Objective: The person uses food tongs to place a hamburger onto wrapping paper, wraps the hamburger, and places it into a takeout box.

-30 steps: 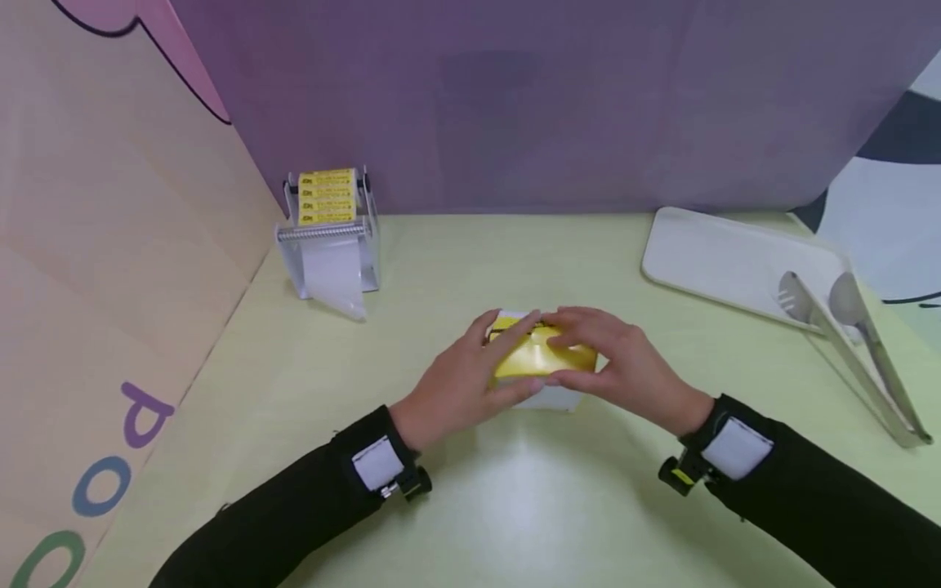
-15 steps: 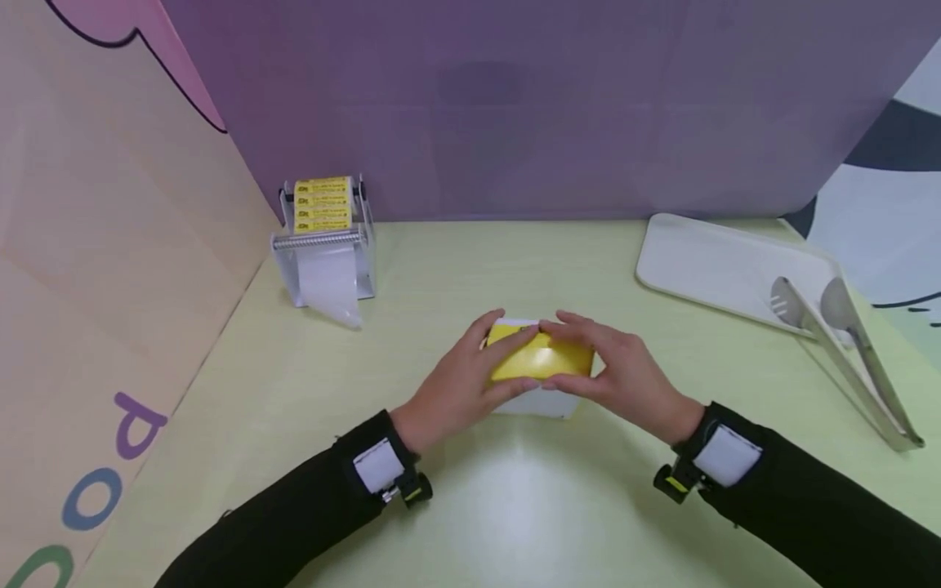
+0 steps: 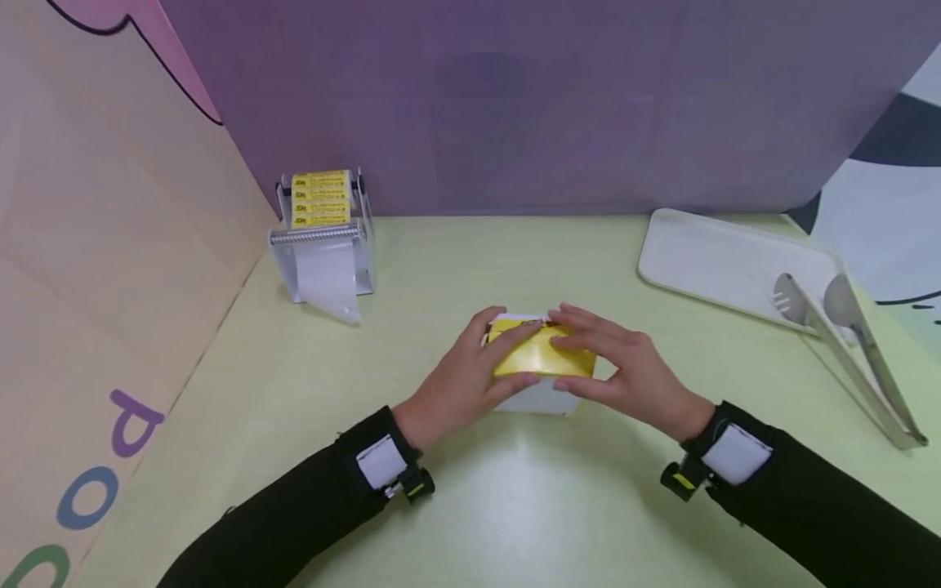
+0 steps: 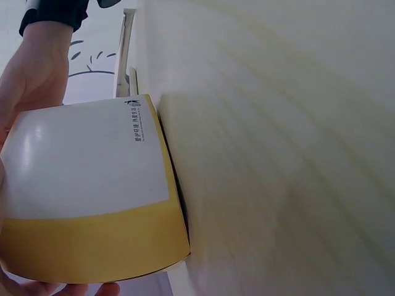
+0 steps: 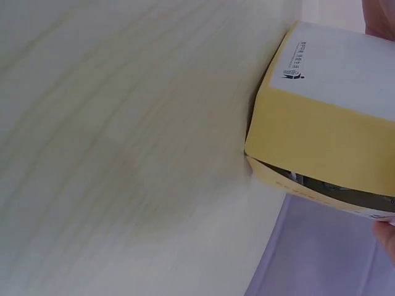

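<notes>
A small yellow and white paper food box (image 3: 540,355) stands on the table between my two hands. My left hand (image 3: 459,377) holds it from the left, thumb at the front and fingers over the top and far side. From the right, my right hand (image 3: 634,371) grips the box with its thumb at the front and fingers spread over the top. In the left wrist view the box's white front panel (image 4: 86,163) carries small dark print. A narrow gap (image 5: 321,185) runs along the box's side in the right wrist view; what lies inside is unclear.
A tape dispenser (image 3: 323,233) with a yellow printed roll stands back left. At the right, metal tongs (image 3: 856,359) lean on a white tray (image 3: 706,253). A purple panel (image 3: 478,106) closes off the back, with a printed wall (image 3: 132,212) at the left.
My right hand has shifted slightly to the right, its thumb moving away from the left thumb along the box front. My left hand stays on the box, which has hardly moved.
</notes>
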Demonstrator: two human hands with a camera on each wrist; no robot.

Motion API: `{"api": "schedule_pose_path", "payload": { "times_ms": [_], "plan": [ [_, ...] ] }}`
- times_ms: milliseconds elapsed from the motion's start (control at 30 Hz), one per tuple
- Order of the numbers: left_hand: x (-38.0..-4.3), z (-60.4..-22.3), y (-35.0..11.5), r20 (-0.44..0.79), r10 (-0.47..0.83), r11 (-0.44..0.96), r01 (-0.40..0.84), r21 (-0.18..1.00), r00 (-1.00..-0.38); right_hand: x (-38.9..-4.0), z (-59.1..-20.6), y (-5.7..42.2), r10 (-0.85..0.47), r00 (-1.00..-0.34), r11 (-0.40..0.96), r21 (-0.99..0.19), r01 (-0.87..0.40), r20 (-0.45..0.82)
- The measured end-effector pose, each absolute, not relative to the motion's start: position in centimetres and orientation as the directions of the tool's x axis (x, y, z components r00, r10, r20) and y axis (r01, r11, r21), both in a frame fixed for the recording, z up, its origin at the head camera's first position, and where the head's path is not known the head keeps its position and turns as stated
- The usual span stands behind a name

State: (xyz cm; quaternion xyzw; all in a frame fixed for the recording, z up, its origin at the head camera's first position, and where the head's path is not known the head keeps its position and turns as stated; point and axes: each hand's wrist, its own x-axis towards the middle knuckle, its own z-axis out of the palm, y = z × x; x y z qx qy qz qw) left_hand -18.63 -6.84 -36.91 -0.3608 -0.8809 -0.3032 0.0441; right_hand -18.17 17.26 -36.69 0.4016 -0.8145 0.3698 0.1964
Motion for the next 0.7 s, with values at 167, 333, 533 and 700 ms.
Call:
{"api": "schedule_pose_path", "payload": {
  "times_ms": [167, 333, 533, 700],
  "plan": [
    [-18.65, -37.1, -6.79, 0.325, 0.609, 0.532, 0.676, 0.51, -0.724, -17.95, -36.87, 17.56, -0.491, -0.651, 0.429, -0.491, -0.759, 0.578],
    [-18.54, -37.25, -6.71, 0.327, 0.592, 0.523, 0.659, 0.54, -0.737, -17.66, -36.94, 17.6, -0.461, -0.705, 0.47, -0.525, -0.709, 0.539],
    [-18.46, -37.15, -6.66, 0.3, 0.575, 0.51, 0.62, 0.597, -0.761, -17.66, -36.7, 17.59, -0.458, -0.685, 0.44, -0.526, -0.728, 0.566],
    [-18.53, -37.16, -6.72, 0.293, 0.584, 0.504, 0.62, 0.601, -0.757, -17.62, -36.73, 17.61, -0.457, -0.706, 0.482, -0.516, -0.708, 0.541]
  ]
}}
